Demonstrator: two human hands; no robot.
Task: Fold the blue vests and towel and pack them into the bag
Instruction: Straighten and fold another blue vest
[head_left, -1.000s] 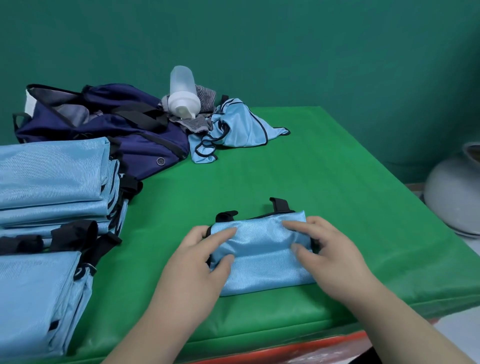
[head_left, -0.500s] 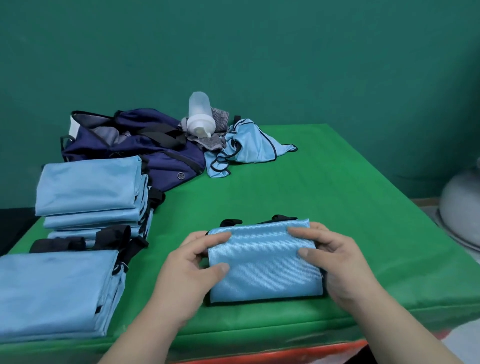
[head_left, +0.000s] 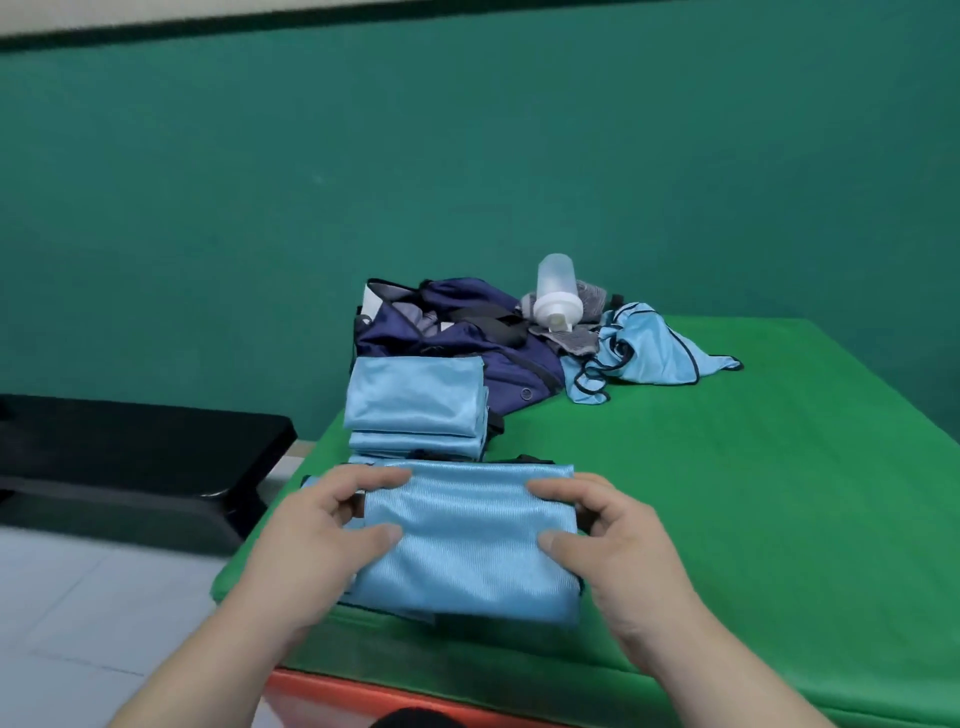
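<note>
**Folded vest held at both ends over the near stack**

A folded vest (head_left: 467, 535) is gripped by the left hand (head_left: 311, 540) and right hand (head_left: 618, 545), one at each short end. The fingers (head_left: 374, 478) are curled over the far edge and the thumbs are pressed on top. Its long axis runs left to right between the hands, at the near left corner of the desk (head_left: 727, 493).

Blue cloth is glimpsed under it, seemingly another folded pile, but most is covered. Whether the vest rests on it or is held just above cannot be told. A stack (head_left: 415, 400) of folded vests lies just beyond, and the bag (head_left: 467, 322) straight ahead behind that, about equally far from both hands.

One unfolded vest (head_left: 649, 353) is crumpled to the bag's right. Grey cloth (head_left: 571, 340) under a bottle (head_left: 558, 293) is judged to be the towel. The bag's opening is hard to make out.
</note>
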